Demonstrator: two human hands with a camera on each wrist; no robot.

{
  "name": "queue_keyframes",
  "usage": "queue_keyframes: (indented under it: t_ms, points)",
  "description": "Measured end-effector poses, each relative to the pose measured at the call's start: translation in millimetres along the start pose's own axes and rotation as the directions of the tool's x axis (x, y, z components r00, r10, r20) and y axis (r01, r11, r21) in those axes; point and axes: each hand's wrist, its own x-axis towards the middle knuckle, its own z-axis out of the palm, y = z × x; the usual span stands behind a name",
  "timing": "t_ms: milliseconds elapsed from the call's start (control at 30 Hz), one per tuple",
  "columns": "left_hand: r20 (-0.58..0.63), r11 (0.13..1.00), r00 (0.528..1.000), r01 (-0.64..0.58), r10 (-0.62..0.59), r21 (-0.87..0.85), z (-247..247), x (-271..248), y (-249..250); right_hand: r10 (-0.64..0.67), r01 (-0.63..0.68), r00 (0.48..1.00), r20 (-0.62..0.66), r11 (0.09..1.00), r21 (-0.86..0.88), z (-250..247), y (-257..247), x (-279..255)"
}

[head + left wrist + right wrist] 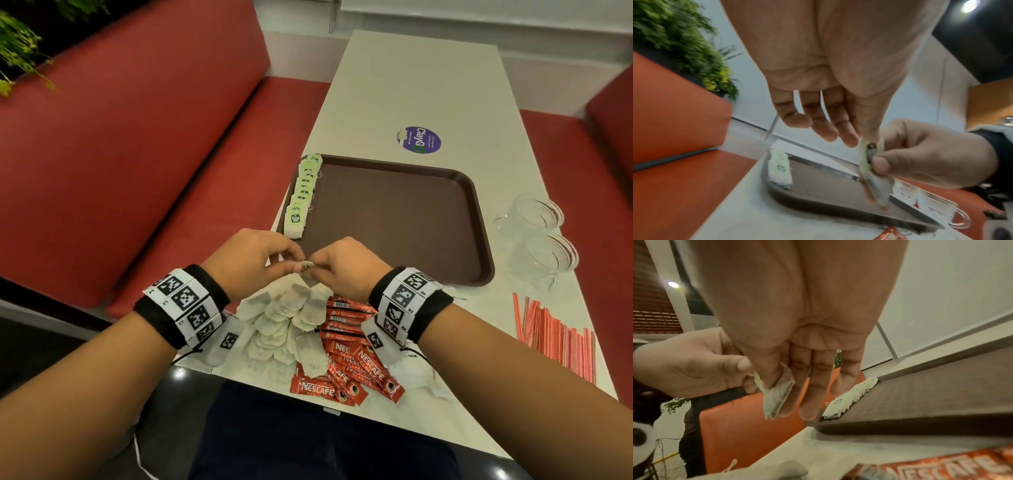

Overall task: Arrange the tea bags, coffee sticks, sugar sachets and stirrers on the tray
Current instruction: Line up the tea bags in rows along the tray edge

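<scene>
We pinched one tea bag (306,265) between our left hand (251,262) and right hand (346,267); it looked light, soft and easily torn, so holding its edges seemed best.

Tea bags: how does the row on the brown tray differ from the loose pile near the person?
The row of tea bags with green tags overlaps neatly along the left edge of the brown plastic tray; the pile of white tea bags lies jumbled on the white table, off the tray. The row shows tags face up; the pile shows mostly plain paper. Both look like the same bags.
</scene>
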Motion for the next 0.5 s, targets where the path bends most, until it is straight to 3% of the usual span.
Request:
queue_keyframes:
  t_ms: [100, 200, 267, 333, 500]
  points:
    - [0.068, 0.966, 0.964, 0.253, -0.256, 0.048, -2, -16, -16, 0.047, -0.047, 0.999, 0.003, 0.999, -0.004, 4, 3, -5]
    - [0.215, 0.877, 0.858, 0.418, -0.466, 0.235, 4, -31, -36, 0.071, -0.071, 0.997, -0.006, 0.997, 0.010, 9, 2, -12]
    - [0.274, 0.835, 0.792, 0.486, -0.546, 0.260, 12, -40, -45, 0.077, -0.077, 0.997, -0.022, 0.997, 0.021, 12, 0, -17]
    - [0.265, 0.819, 0.775, 0.530, -0.573, 0.220, 18, -47, -50, 0.080, -0.078, 0.996, -0.047, 0.996, 0.050, 14, -1, -20]
    - [0.199, 0.813, 0.789, 0.554, -0.582, 0.181, 21, -52, -54, 0.117, -0.105, 0.988, -0.099, 0.987, 0.118, 15, -1, -25]
